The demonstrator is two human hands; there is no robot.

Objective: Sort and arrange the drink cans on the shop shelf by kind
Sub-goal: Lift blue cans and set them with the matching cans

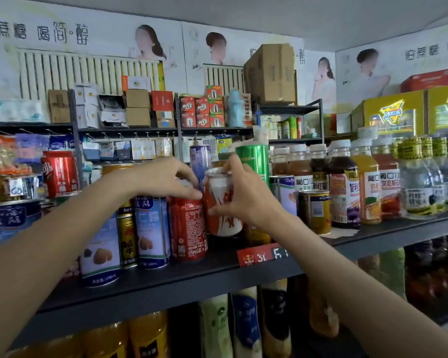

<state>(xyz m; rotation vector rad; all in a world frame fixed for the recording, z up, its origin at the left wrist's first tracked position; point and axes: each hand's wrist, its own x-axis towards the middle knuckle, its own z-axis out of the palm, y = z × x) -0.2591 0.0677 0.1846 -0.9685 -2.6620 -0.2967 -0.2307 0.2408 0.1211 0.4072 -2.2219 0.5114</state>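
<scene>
A person's right hand [239, 195] grips a red-and-white can [221, 205] just above the shelf [166, 282], the left hand [171, 180] resting fingertips on a red cola can [188, 228] beside it, likely mid-placement, needing careful lowering alongside.

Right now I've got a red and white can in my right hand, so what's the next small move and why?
Probably set the red and white can down just right of the red cola can. Your right hand grips it upright, close beside that cola can, whose top your left hand rests on. The two look alike in colour, so they likely belong together, though the held can's label is blurred.
</scene>
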